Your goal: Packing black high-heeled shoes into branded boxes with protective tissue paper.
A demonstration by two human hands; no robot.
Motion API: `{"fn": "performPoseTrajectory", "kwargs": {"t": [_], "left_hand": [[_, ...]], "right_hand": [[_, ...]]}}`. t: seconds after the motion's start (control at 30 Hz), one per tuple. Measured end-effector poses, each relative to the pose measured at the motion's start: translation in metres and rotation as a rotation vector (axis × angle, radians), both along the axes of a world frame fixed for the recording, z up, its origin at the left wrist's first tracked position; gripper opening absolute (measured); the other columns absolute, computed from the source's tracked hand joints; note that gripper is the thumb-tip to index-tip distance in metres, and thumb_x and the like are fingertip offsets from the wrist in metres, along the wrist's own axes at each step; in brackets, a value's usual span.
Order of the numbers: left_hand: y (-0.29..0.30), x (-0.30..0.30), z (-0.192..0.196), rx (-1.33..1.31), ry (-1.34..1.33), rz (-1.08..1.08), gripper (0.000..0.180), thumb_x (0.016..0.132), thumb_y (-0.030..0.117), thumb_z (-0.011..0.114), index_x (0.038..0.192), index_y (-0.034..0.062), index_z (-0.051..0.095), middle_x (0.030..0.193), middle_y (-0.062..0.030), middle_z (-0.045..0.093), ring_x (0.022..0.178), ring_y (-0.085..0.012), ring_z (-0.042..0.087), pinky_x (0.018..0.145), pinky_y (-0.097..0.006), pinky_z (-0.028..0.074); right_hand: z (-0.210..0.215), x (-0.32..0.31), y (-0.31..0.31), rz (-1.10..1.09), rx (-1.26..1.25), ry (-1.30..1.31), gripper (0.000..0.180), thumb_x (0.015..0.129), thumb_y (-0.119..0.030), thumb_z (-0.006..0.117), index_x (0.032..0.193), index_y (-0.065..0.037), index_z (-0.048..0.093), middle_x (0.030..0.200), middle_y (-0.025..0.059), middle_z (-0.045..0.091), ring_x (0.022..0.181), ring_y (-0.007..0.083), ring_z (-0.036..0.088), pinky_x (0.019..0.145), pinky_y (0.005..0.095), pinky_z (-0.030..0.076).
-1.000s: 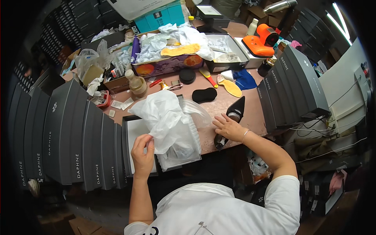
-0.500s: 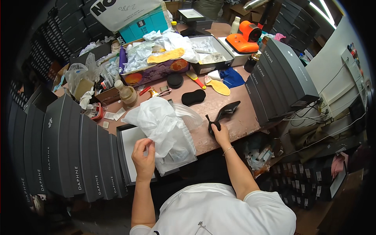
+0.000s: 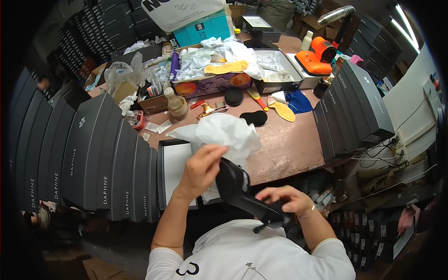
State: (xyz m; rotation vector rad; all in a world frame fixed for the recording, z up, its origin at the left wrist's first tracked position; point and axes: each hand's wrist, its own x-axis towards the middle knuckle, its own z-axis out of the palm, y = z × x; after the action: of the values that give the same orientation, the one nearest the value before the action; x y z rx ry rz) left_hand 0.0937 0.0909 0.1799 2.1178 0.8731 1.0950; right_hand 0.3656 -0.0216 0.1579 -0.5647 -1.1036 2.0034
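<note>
A black high-heeled shoe [image 3: 242, 193] is held low over the table's near edge, gripped at its heel end by the right hand [image 3: 284, 200]. White tissue paper [image 3: 224, 135] is pinched at the shoe's toe by the left hand [image 3: 201, 169]. An open box [image 3: 175, 170] lies beneath. Bare tabletop [image 3: 284, 144] remains just right, bounded by 2 stacks of dark boxes [image 3: 88, 158].

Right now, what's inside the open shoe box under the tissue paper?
The open shoe box shows a white lining and crumpled tissue paper. The left hand and black high-heeled shoe cover the rest.
</note>
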Motion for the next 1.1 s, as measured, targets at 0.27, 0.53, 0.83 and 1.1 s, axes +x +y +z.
{"fn": "performPoseTrajectory", "kwargs": {"t": [0.27, 0.53, 0.83, 1.1], "left_hand": [[0.007, -0.026, 0.005, 0.109, 0.196, 0.116, 0.028, 0.077, -0.011, 0.054, 0.1, 0.0004, 0.066, 0.107, -0.0153, 0.062, 0.094, -0.0303, 0.064, 0.08, -0.033, 0.051], [0.013, 0.011, -0.001, 0.041, 0.199, -0.046, 0.029, 0.083, -0.004, 0.056, 0.112, 0.0008, 0.06, 0.114, -0.017, 0.06, 0.095, -0.0342, 0.063, 0.08, -0.036, 0.052], [-0.051, 0.045, 0.023, 0.342, 0.182, -0.309, 0.032, 0.073, -0.004, 0.062, 0.105, -0.0006, 0.066, 0.112, -0.0156, 0.064, 0.082, -0.0236, 0.069, 0.068, -0.028, 0.057], [-0.039, 0.07, -0.003, 0.312, 0.041, -0.395, 0.036, 0.075, -0.005, 0.061, 0.11, 0.0017, 0.066, 0.107, -0.0132, 0.067, 0.076, -0.0234, 0.069, 0.063, -0.029, 0.057]], "right_hand": [[-0.082, -0.023, 0.041, -0.286, -0.151, 0.336, 0.06, 0.083, -0.042, 0.067, 0.119, 0.003, 0.052, 0.113, 0.0271, 0.056, 0.094, 0.0386, 0.064, 0.057, 0.0378, 0.061], [-0.088, -0.018, 0.027, -0.185, -0.239, 0.515, 0.058, 0.083, -0.036, 0.068, 0.118, 0.006, 0.05, 0.11, 0.0263, 0.056, 0.1, 0.0396, 0.062, 0.058, 0.0412, 0.062], [-0.015, -0.044, 0.029, -0.465, -0.264, 0.235, 0.047, 0.087, -0.015, 0.066, 0.128, 0.0, 0.049, 0.123, 0.0098, 0.054, 0.11, 0.0153, 0.055, 0.095, 0.0308, 0.044], [-0.063, -0.039, 0.028, -0.709, 0.193, -0.409, 0.03, 0.09, -0.015, 0.062, 0.117, -0.002, 0.056, 0.108, 0.0052, 0.06, 0.098, 0.0151, 0.057, 0.084, 0.0326, 0.048]]}}
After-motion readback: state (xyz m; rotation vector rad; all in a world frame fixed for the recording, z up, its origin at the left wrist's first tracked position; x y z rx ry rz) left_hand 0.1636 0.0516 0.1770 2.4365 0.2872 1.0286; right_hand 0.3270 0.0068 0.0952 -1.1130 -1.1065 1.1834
